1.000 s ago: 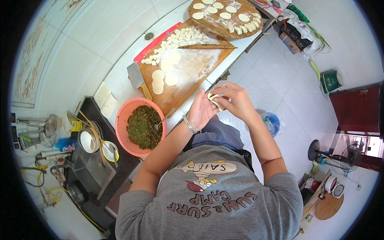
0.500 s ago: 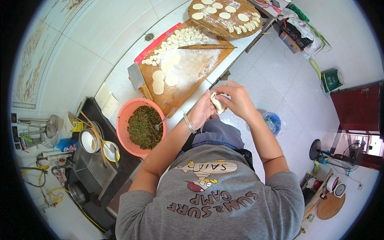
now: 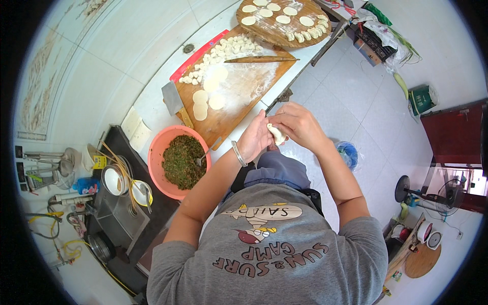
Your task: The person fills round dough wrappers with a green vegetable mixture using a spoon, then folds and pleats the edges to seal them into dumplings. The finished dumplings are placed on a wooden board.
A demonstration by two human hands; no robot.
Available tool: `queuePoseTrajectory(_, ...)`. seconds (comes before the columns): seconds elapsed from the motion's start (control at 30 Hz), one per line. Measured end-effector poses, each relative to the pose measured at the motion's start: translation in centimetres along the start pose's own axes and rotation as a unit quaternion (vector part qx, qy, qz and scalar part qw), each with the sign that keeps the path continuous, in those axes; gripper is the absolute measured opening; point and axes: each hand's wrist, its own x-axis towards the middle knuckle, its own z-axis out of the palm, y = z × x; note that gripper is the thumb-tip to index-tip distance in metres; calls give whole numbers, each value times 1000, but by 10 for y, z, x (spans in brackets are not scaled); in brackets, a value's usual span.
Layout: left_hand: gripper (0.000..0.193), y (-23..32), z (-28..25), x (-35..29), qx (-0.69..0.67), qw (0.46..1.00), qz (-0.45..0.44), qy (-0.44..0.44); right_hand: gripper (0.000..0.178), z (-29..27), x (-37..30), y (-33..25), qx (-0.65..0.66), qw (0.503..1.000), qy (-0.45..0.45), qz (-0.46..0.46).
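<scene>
Both of my hands meet above the counter's edge around one pale dumpling (image 3: 277, 134). My left hand (image 3: 256, 142), with a metal bangle on its wrist, cups it from the left. My right hand (image 3: 297, 124) pinches its top and right side. Left of my hands stands a pink bowl (image 3: 157, 152) of dark green chopped filling with a spoon in it. On the wooden board (image 3: 239, 96) beyond lie flat round wrappers (image 3: 203, 104), several small dough pieces (image 3: 223, 51), a rolling pin (image 3: 262, 59) and a cleaver (image 3: 175, 101).
A round woven tray (image 3: 264, 30) at the far end holds wrappers and finished dumplings. A sink (image 3: 114, 218) with bowls and chopsticks sits at my left. White tiled floor, a blue bin (image 3: 348, 152), a fan (image 3: 406, 190) and bags lie to the right.
My hands have shifted slightly while working the dumpling; its folded edge now shows more between my fingers. Nothing else has moved.
</scene>
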Motion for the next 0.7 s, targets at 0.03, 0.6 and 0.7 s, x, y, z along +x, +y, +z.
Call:
queuePoseTrajectory(0.03,72,1,0,0,4,1000,-2,3,13,0,-1,2,-8,1000,-5,-2)
queuePoseTrajectory(0.6,79,7,26,36,-80,994,-41,-55,25,-37,-4,28,-48,998,-12,-43)
queuePoseTrajectory(0.7,79,13,39,54,-87,994,-34,-64,26,-52,-3,42,-48,996,1,-81)
